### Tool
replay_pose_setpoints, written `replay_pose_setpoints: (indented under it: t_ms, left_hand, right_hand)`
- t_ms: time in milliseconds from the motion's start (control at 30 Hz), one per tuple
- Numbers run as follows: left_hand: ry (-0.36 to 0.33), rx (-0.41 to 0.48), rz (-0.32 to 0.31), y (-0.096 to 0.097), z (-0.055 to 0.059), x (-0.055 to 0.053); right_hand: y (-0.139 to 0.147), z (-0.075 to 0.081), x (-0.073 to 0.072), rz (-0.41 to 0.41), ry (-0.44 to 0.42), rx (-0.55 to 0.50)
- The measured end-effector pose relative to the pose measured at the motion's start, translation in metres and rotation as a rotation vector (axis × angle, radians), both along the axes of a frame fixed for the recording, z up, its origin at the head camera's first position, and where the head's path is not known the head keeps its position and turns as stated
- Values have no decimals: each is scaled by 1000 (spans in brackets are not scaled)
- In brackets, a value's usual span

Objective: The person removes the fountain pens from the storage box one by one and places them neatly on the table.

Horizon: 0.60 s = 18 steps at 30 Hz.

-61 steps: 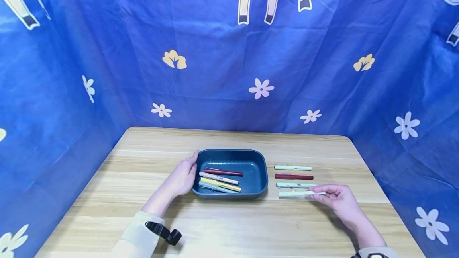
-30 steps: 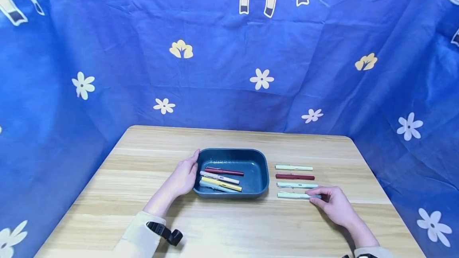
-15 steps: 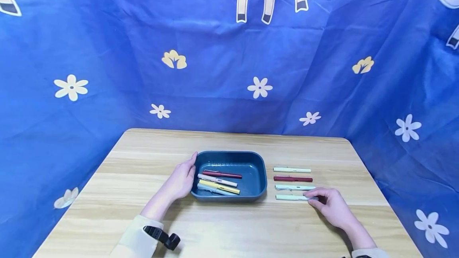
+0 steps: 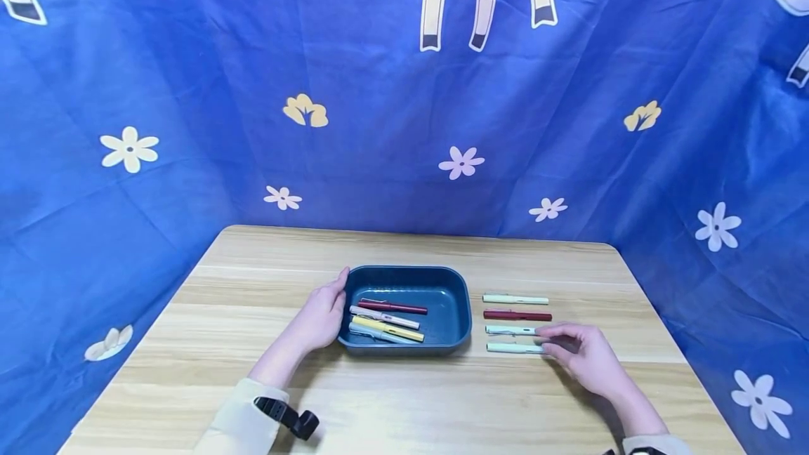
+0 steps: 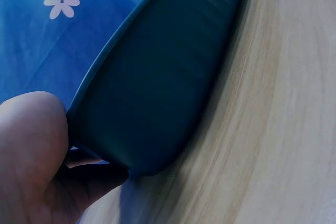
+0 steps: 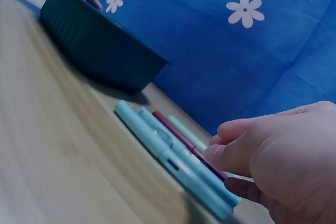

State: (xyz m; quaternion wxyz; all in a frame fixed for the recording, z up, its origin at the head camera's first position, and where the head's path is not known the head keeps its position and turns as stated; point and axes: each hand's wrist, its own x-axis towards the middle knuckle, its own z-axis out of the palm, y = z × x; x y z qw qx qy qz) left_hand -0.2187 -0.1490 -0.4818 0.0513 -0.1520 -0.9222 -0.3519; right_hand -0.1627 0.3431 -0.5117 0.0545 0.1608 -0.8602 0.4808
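My left hand (image 4: 324,314) grips the left end of a dark teal plastic box (image 4: 455,344), fingers at its rim. Inside lie capped pens: a dark red one (image 4: 398,307), a pale lilac one (image 4: 395,318), a yellow one (image 4: 404,332) and a grey-blue one (image 4: 373,333). To the box's right, pens lie in a parallel row: pale green (image 4: 515,299), dark red (image 4: 517,315), light mint (image 4: 508,331) and, nearest me, another mint pen (image 4: 513,347). My right hand (image 4: 584,357) hovers at the right ends of the two mint pens, thumb and forefinger apart, covering those ends in the head view.
Everything stands on a light wood-grain table (image 4: 404,399). A blue printed cloth (image 4: 392,160) hangs closely round its back and sides. A black strap with a small camera (image 4: 287,416) sits on the left wrist.
The nearest mint pen, pinched at its right end earlier, now lies level in the row. My right fingers have parted from it, the forefinger moving to the mint pen behind. The left hand stays put.
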Motion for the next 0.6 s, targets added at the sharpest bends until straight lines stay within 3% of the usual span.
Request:
replay_pose_setpoints:
  t_ms: [400,600]
  left_hand:
    - [-7,-2,14,3,1,8]
    - [-11,-10,30,4,1,12]
  right_hand:
    - [-25,25,-1,48,75,-75]
    - [-49,52,5,115,130,-116]
